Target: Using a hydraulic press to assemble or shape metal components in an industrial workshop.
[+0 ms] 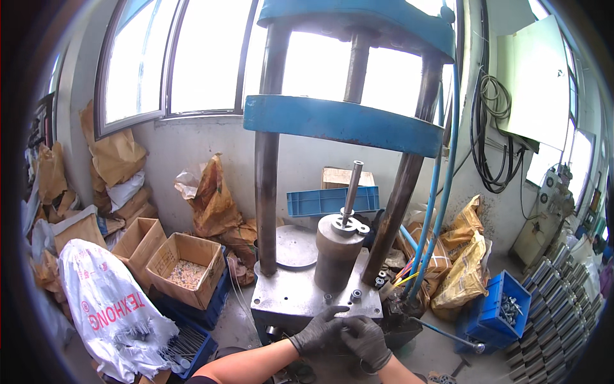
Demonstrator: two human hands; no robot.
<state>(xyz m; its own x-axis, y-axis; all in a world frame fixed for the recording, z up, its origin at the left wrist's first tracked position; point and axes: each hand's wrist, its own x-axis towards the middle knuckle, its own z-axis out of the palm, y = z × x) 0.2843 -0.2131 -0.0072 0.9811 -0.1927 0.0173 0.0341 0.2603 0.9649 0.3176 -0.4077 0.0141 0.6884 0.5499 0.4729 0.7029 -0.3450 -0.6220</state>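
Observation:
Both my hands wear dark gloves and meet at the front edge of the press's metal table (291, 306). My left hand (318, 334) has its fingers bent toward the right one. My right hand (366, 341) is curled, its fingertips against the left hand's. Anything between them is too small or hidden to make out. Just behind them, small round metal pieces (356, 295) stand on the table. A thick steel cylinder (339, 256) rises further back, topped by a flat metal part with rings (350, 224) and an upright rod (352, 185).
The blue press crossbeam (342, 123) spans dark columns (267, 192) above the table. Cardboard boxes (208, 281) and a white sack (105, 307) stand left. At right are blue hoses (441, 211), a blue bin of metal parts (476, 320) and stacked metal cylinders (556, 313).

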